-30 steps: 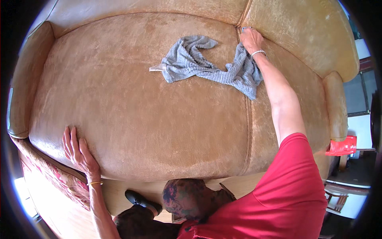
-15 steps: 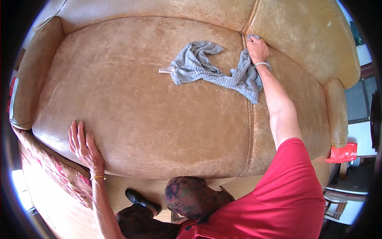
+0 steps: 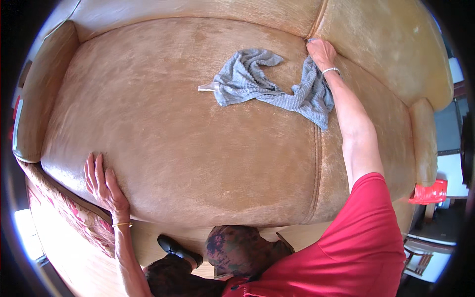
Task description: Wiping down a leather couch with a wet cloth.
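A tan leather sofa seat fills most of the view. My right hand is closed on a grey cloth at the far seam, where the seat meets the backrest. From that hand the cloth trails left across the cushion in a loose curve, a pale tag sticking out at its left end. On the seat's near left corner rests my left hand, fingers stretched out and holding nothing.
Armrests close off the sofa at the left and the right. A patterned fabric piece lies along the near left edge. Beyond the right armrest is a red plastic object. A black shoe stands on the floor below.
My right hand has pushed slightly farther back into the seam, drawing the cloth along a little. The left hand stays in place. The view has shifted slightly.
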`<state>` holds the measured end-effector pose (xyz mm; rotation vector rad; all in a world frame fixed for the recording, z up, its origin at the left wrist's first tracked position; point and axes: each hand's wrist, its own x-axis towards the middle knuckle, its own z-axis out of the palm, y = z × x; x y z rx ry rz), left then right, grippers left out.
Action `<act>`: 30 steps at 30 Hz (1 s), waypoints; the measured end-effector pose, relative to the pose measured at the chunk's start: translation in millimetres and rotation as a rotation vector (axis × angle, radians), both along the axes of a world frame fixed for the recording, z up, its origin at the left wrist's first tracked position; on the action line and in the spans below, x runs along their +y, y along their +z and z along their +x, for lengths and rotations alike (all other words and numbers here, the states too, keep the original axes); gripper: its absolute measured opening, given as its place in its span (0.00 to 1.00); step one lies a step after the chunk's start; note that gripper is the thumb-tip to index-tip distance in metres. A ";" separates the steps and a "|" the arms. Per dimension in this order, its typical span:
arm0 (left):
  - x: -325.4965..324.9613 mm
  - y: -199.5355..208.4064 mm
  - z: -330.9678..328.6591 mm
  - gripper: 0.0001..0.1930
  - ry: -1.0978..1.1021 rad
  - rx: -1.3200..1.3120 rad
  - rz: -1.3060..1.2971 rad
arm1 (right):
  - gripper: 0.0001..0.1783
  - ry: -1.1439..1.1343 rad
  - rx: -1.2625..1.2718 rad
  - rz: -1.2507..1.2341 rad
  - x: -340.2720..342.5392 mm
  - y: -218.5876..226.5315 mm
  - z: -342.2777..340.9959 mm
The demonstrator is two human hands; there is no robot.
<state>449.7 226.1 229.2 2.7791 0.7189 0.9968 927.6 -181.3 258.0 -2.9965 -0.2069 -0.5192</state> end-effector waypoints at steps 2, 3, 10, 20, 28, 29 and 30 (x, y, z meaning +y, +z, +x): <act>-2.2 2.5 2.4 0.20 0.017 0.004 -0.004 | 0.16 0.022 0.009 -0.008 -7.7 -5.6 4.7; -1.1 3.4 0.3 0.20 0.008 0.015 0.012 | 0.15 0.072 -0.054 0.041 -8.6 -9.5 -1.6; -4.0 7.6 2.2 0.20 -0.017 0.007 -0.011 | 0.15 0.051 -0.176 0.104 -9.2 -21.2 2.1; -1.8 5.7 0.4 0.20 -0.007 -0.009 -0.007 | 0.15 0.463 -0.260 -0.058 15.7 -18.1 -6.9; 0.9 1.7 -0.4 0.20 -0.006 0.024 0.005 | 0.19 0.456 -0.259 -0.053 20.7 -14.7 -4.7; 1.4 1.2 -0.7 0.20 -0.006 0.034 0.006 | 0.20 0.414 -0.272 -0.052 21.2 -17.1 -7.0; 2.5 1.3 -1.5 0.20 -0.004 0.033 0.006 | 0.21 0.374 -0.289 -0.045 24.5 -16.9 -8.9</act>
